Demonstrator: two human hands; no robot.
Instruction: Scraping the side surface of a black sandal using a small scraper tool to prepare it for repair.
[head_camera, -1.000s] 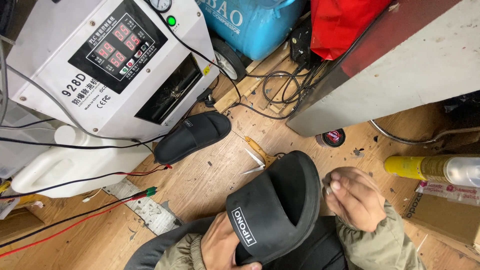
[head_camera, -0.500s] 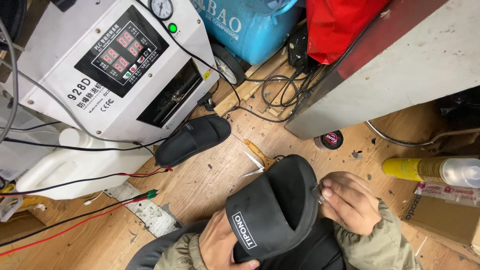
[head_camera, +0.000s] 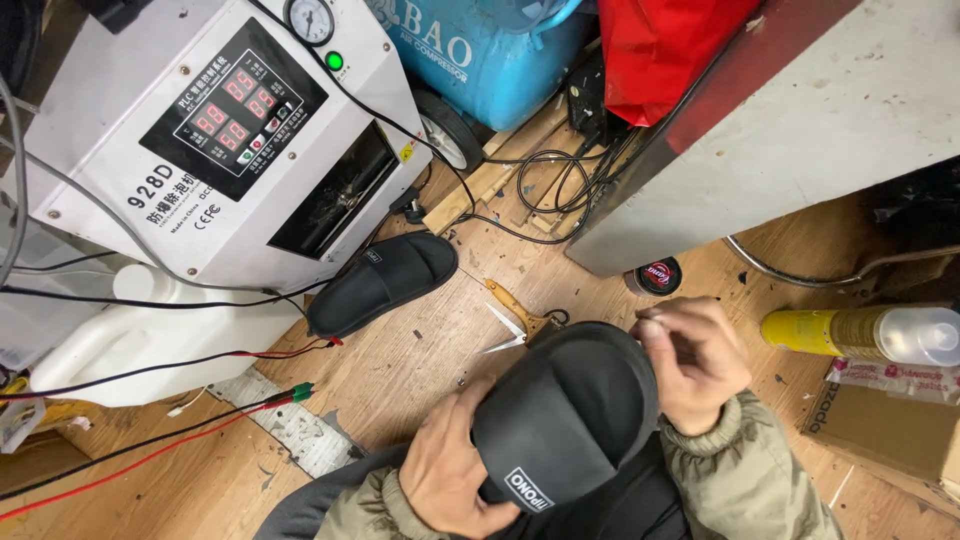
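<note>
A black slipper (head_camera: 565, 415) with a small white label lies on my lap, sole side down, toe end pointing away from me. My left hand (head_camera: 450, 470) grips its near left side, fingers pressed on the strap. At the far right edge of the toe, my right hand (head_camera: 695, 365) has its fingers curled tight against the slipper. A second, matching black slipper (head_camera: 385, 280) lies on the wooden floor ahead to the left, apart from both hands.
Scissors with yellow handles (head_camera: 515, 320) lie just beyond the held slipper. A white machine with a red digit panel (head_camera: 230, 130), a white jug (head_camera: 150, 340), a blue air compressor (head_camera: 480, 50), a grey cabinet (head_camera: 790, 130), a yellow spray can (head_camera: 860, 335) and a cardboard box (head_camera: 880, 430) surround the floor. Cables cross it.
My left hand has slid higher up the slipper's side. My right hand has shifted along the toe edge with its fingers curled tighter. The slipper on the floor has not moved.
</note>
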